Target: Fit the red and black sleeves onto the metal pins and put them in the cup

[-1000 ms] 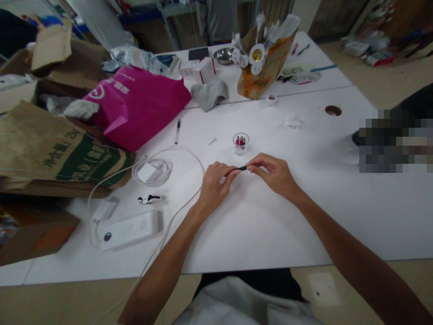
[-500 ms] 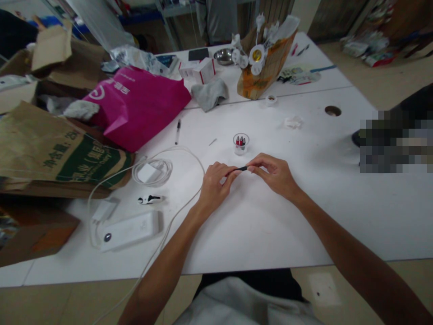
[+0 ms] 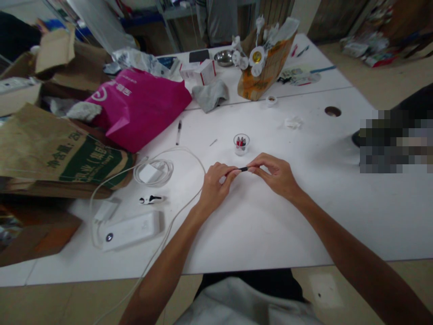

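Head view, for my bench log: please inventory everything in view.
Rod: 1, black, centre
Cup: 1, clear, beyond rod
Shopping bag: 1, pink, left
Pen: 1, black-capped, near shopping bag
Sack: 1, brown and green, left edge
Boxes: several, brown, left
Power bank: 1, white, front left
Cable: count unclear, white, left
Chargers: 2, white, left
Clippers: 1, white and black, left
Cloth: 1, grey, back
Bowl: 1, silver, back
Paper bag: 1, brown, back
Tissue: 1, white, right
Table: at least 1, white, underneath
Bystander: 1, grey clothes, back
Smaller or blurred items: several, mixed, throughout
Left hand: 1, on rod
Right hand: 1, on rod
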`<state>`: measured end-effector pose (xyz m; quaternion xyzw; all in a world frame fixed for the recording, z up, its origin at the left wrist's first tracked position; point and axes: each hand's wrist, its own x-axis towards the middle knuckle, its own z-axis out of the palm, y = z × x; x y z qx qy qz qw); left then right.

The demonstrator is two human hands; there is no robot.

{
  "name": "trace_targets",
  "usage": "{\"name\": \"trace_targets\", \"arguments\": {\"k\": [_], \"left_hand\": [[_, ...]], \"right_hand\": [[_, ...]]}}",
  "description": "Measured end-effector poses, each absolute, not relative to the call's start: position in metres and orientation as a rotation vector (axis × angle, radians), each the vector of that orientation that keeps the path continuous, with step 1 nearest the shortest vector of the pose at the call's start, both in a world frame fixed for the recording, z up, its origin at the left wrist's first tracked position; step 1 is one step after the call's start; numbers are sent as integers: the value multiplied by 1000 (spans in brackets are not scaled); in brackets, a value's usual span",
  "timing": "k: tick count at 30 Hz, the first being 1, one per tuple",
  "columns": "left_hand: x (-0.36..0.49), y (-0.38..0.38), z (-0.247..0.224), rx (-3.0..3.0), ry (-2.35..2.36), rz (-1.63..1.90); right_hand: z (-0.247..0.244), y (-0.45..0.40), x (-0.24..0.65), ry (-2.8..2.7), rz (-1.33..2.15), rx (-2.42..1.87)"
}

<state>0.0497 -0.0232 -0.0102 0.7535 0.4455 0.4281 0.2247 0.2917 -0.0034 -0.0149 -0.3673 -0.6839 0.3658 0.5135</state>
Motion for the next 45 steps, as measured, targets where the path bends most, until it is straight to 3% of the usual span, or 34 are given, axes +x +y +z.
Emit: {"name": "trace_targets", "arguments": {"k": [24,36,45], "left_hand": [[50,-21,-11,1998,1058,1436],[48,-17,-16,2366,1095,1436],[47,-19,-19,2281,1208,1186]], "right_hand": [[-11,-6,295,-1711,763,-959],[-18,-7,291,-1563,1217,-1033],[-12,-10,292,-1737,827,-945]]}}
